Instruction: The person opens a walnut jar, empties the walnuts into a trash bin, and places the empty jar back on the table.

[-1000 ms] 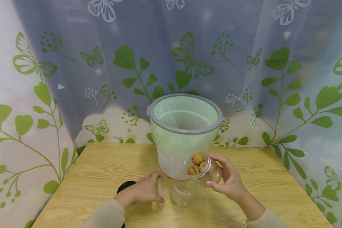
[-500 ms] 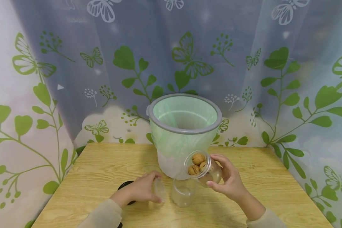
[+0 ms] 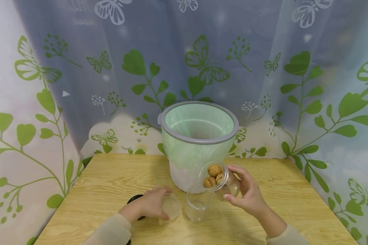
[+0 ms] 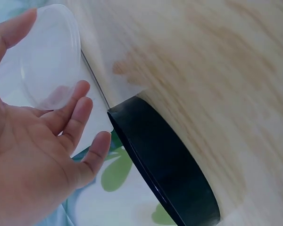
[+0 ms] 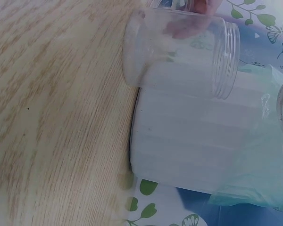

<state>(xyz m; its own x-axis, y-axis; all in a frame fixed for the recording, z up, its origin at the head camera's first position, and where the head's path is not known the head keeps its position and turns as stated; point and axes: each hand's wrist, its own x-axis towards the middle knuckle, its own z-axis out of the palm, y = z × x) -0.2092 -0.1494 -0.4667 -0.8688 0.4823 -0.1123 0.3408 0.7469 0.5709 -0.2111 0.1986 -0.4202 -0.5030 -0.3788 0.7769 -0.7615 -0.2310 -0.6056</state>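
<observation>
My left hand [image 3: 153, 203] pinches a thin translucent plastic disc [image 4: 49, 52] between thumb and fingertips, just above the table. In the left wrist view its other fingers are loosely bent. My right hand [image 3: 248, 194] grips a clear plastic jar [image 3: 232, 188] that is tilted, mouth facing left. Several walnuts [image 3: 215, 170] lie inside it near the mouth. Below and left of that mouth, a second clear jar [image 3: 197, 211] stands upright without a lid. The right wrist view shows this standing jar [image 5: 184, 52] with no walnuts in it.
A black screw lid [image 4: 165, 155] lies on the table, partly hidden behind my left hand in the head view. Behind the jars stands a lined bin with a grey rim [image 3: 199, 140]. A printed curtain [image 3: 178, 68] hangs round the wooden table [image 3: 110, 173].
My left hand has shifted slightly left. The disc in it has turned from edge-on to showing its face. My right hand and the tilted jar have barely moved.
</observation>
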